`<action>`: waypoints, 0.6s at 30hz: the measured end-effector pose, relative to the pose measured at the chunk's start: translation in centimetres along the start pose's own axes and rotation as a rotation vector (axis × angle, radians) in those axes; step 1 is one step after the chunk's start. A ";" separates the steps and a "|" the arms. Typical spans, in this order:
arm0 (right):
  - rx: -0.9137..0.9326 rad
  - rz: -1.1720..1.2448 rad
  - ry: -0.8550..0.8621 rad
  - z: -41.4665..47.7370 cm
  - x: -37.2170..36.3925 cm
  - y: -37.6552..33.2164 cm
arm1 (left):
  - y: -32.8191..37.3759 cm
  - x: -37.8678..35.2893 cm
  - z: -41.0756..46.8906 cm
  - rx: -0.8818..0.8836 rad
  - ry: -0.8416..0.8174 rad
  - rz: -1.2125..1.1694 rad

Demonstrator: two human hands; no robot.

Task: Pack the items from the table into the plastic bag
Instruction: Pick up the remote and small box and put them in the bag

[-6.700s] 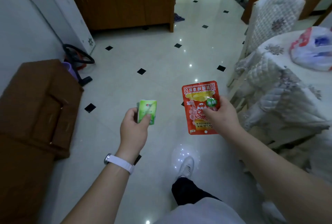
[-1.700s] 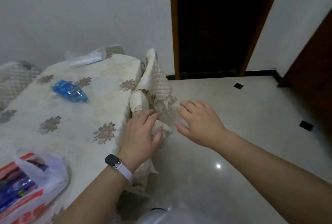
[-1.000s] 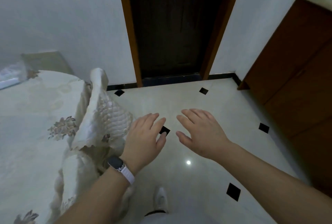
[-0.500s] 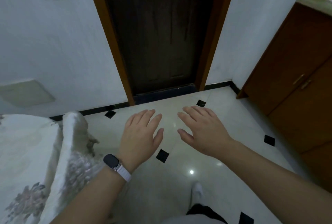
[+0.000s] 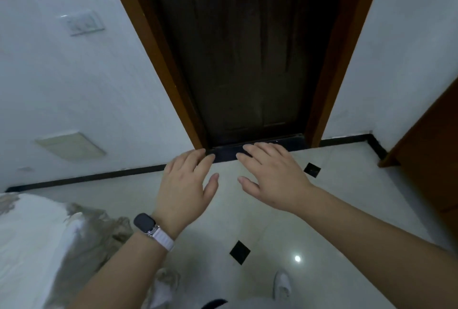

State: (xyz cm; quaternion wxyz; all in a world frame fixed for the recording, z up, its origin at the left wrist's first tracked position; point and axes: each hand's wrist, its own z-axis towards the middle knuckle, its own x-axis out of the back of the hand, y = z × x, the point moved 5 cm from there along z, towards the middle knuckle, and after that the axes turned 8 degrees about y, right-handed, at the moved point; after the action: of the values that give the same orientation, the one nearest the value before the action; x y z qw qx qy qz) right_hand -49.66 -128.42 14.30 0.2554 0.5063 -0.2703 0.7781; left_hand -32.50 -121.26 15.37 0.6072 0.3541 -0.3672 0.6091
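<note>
View has swung from the tabletop (image 5: pixel 29 234) toward the door (image 5: pixel 247 60); only the cloth-covered corner remains, lower left. The left hand (image 5: pixel 184 184) and right hand (image 5: pixel 275 179) hover over the floor, fingers (image 5: pixel 193 162) straight, holding nothing. Plastic bag and items out of view. Packing likely paused or finished.

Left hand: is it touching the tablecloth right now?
Apart. In the head view the left hand hovers open above the floor, and a strip of bare tile shows between it and the edge of the tablecloth.
</note>
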 end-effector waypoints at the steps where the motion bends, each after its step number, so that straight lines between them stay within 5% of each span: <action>1: 0.022 0.005 -0.009 1.2 -0.3 0.6 | -0.3 -0.2 0.8 0.020 -0.001 0.009; 18: 0.361 0.062 -0.119 24.1 -11.2 -6.4 | -20.2 -7.0 5.2 0.353 0.165 0.078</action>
State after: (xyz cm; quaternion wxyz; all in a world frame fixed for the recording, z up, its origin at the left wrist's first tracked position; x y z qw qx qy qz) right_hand -25.72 -141.60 13.16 0.1201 0.5802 -0.1564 0.7902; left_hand -12.30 -129.32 12.10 0.5396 0.3893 -0.2170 0.7143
